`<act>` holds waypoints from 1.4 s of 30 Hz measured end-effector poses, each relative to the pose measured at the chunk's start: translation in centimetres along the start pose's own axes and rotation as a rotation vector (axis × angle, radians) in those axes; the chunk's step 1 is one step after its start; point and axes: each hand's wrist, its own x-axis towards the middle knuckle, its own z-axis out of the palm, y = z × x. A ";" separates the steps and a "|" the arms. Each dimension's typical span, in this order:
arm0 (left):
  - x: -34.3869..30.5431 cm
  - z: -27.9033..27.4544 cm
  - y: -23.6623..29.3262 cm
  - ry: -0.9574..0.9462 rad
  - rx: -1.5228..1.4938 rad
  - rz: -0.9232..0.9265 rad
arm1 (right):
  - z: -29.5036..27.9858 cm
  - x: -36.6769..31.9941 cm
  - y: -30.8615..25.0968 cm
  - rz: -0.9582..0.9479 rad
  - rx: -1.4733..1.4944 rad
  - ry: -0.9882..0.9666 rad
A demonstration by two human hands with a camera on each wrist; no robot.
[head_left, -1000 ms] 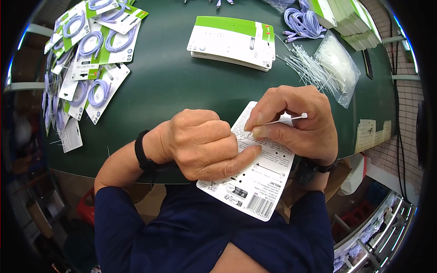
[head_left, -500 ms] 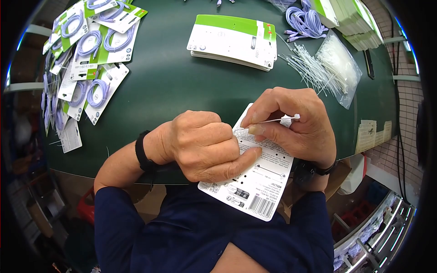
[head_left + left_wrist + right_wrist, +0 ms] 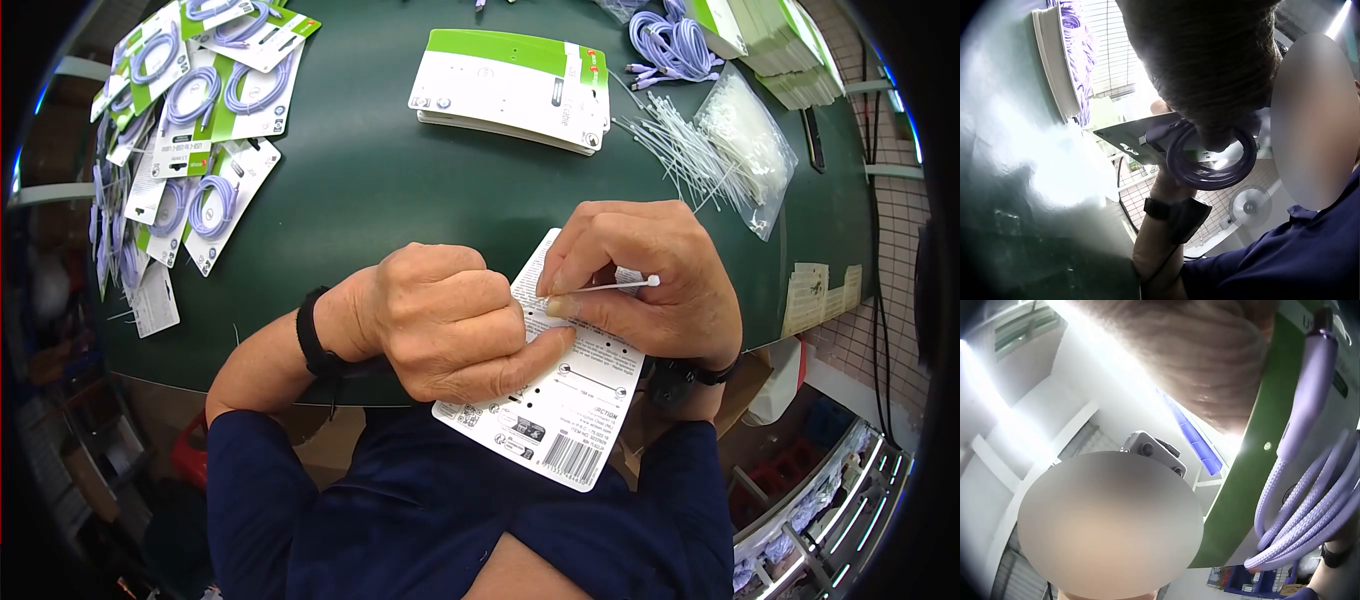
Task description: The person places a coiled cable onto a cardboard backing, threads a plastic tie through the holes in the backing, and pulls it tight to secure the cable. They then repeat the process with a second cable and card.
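A printed card (image 3: 575, 400) is held back side up near the table's front edge. Under it, a coiled purple cable (image 3: 1210, 178) shows in the left wrist view, and the coil (image 3: 1310, 512) lies against the card's green front in the right wrist view. The left hand (image 3: 450, 325) grips the card's left edge and the coil, its fingers curled. Between thumb and forefinger the right hand (image 3: 650, 280) pinches a white cable tie (image 3: 610, 287) just above the card; the tie's head points right. Where the tie's tip ends is hidden by the fingers.
Carded purple cables (image 3: 205, 205) pile up at the left. A stack of cards (image 3: 500, 95) lies at the back middle. Loose ties (image 3: 685, 150), a bag of ties (image 3: 750, 150), bundled cables (image 3: 675, 50) and more card stacks (image 3: 790, 50) occupy the right.
The right hand's fingers have shifted slightly along the tie and turned, and the tie's angle has changed a little. The left hand has kept its grip nearly still.
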 end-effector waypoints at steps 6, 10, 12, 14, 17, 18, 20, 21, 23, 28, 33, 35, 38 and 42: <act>0.1 -0.7 0.4 -0.100 -0.031 -0.032 | -0.4 0.1 -0.1 0.100 0.089 -0.125; 0.5 -0.3 0.3 -0.042 0.000 -0.054 | -0.4 0.1 0.4 0.088 0.132 -0.097; 0.8 -0.3 0.3 -0.032 0.001 -0.096 | -0.4 0.1 0.7 0.067 0.147 -0.063; 1.0 -0.4 0.4 -0.027 -0.005 -0.097 | -0.5 0.1 1.0 0.069 0.184 -0.051; 1.1 -0.7 0.6 -0.061 0.029 -0.124 | -0.6 0.0 1.1 0.075 0.211 -0.027; 1.1 -0.7 0.6 -0.057 0.025 -0.106 | -0.6 0.0 1.1 0.082 0.235 -0.027; 1.2 -0.8 0.8 -0.068 0.020 -0.142 | -0.7 -0.1 1.2 0.085 0.251 -0.014; 1.3 -0.8 0.8 -0.076 0.019 -0.161 | -0.7 -0.1 1.3 0.085 0.257 -0.022; 1.5 -0.8 1.0 -0.077 0.028 -0.163 | -0.7 -0.2 1.4 0.083 0.275 -0.040; 1.6 -0.5 1.1 -0.070 0.025 -0.173 | -0.8 -0.2 1.9 0.101 0.292 -0.050; 2.2 -0.6 0.6 -0.059 -0.013 -0.195 | -0.9 0.0 1.7 0.164 0.392 0.008; 1.9 -0.5 -0.1 -0.019 -0.025 -0.267 | -0.8 0.4 1.1 0.178 0.455 0.246; 1.1 -0.1 -1.2 0.082 -0.028 -0.417 | -1.4 0.8 1.9 -0.016 0.373 0.882; 2.6 0.9 -2.5 0.583 -0.430 -0.995 | -1.3 -0.1 2.3 -0.171 0.202 1.135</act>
